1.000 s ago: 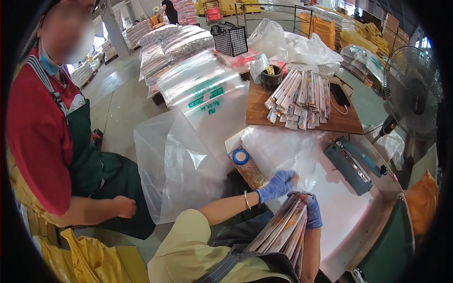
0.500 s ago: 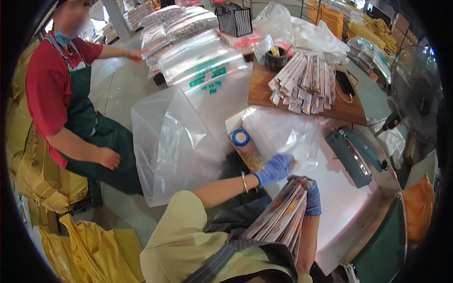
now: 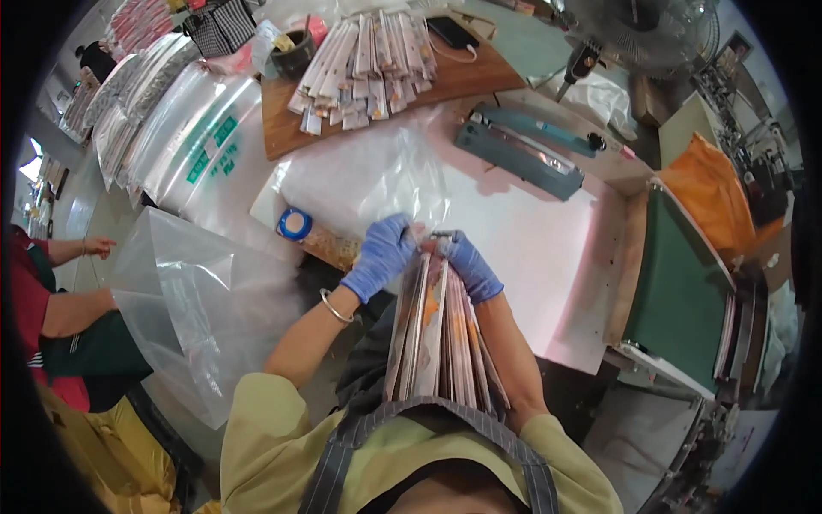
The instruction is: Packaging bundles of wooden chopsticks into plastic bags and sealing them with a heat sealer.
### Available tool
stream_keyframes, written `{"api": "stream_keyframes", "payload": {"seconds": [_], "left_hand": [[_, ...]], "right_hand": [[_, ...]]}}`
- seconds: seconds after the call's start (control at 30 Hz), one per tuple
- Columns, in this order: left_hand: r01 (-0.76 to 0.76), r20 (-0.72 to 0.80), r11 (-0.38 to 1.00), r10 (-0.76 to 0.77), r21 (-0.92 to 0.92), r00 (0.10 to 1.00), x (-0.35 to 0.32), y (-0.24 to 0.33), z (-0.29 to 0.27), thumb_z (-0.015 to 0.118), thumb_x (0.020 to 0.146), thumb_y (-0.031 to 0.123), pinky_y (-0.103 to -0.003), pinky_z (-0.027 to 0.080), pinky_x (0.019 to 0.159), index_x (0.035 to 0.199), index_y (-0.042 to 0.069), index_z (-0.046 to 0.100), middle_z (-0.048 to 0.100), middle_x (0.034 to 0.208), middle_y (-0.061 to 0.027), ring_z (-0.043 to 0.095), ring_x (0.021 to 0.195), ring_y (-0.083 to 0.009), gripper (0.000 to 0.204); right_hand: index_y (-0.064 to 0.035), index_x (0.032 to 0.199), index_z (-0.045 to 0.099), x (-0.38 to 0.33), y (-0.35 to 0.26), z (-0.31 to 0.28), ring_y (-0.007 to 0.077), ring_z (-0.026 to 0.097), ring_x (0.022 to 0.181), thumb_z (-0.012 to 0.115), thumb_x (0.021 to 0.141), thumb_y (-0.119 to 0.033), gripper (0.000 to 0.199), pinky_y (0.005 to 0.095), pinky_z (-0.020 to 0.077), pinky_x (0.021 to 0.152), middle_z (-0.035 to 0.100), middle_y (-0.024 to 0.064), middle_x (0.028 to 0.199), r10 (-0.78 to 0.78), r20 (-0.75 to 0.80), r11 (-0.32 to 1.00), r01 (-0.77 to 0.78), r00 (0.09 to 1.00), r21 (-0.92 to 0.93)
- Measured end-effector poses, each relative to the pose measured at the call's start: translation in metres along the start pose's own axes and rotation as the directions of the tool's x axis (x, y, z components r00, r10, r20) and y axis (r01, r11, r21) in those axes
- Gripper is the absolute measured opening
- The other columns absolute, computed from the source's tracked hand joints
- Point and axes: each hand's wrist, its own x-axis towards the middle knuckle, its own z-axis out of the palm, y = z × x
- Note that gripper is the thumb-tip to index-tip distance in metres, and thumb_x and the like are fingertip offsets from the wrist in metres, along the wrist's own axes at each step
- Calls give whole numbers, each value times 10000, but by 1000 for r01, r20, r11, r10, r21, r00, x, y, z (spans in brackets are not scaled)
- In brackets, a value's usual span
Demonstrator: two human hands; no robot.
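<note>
A fan-shaped bundle of long, flat printed packets stands between my forearms, its lower end at my striped apron. My right hand, in a blue glove, is closed around the upper end of this bundle. At the same end, the gloved fingers of my left hand are bent together beside the packet tips. What those fingers pinch, if anything, is too small to tell. Just beyond my hands, a clear plastic bag lies on the white tabletop.
A wooden board carries more packets, a dark pot and a phone. A bag sealer sits on the table, a blue tape roll at its left. A fan stands behind. At left is a co-worker's arm.
My view has swung to the right. My left hand has come back to the packet ends, next to my right hand, and the bundle is now more upright before me.
</note>
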Motion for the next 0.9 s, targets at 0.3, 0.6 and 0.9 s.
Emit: {"api": "stream_keyframes", "payload": {"seconds": [0.3, 0.6, 0.9], "left_hand": [[118, -77, 912, -161, -393, 984, -9, -6, -8, 603, 795, 192, -281, 411, 522, 780, 11, 566, 528, 616, -119, 466, 542, -98, 186], [146, -18, 936, -161, -321, 987, -1, 26, -30, 702, 710, 156, -232, 355, 468, 584, 12, 580, 476, 495, 6, 393, 519, -31, 227], [-123, 496, 990, 139, -64, 857, 38, 5, -30, 788, 596, 260, -249, 311, 457, 512, 57, 423, 322, 491, 33, 342, 504, -52, 426]], "right_hand": [[37, 742, 609, 1, 8, -7, 118, 562, 523, 549, 809, -196, 249, 226, 447, 515, 582, 67, 565, 55, -22, 997, -53, 998, 61], [13, 794, 613, -14, -4, -7, 131, 554, 529, 559, 820, -248, 268, 236, 460, 515, 594, 65, 656, 66, 4, 994, -67, 998, 82], [55, 783, 597, -9, 3, -8, 168, 557, 466, 523, 798, -179, 246, 261, 468, 480, 572, 104, 560, -97, 72, 992, 90, 993, 92]]}}
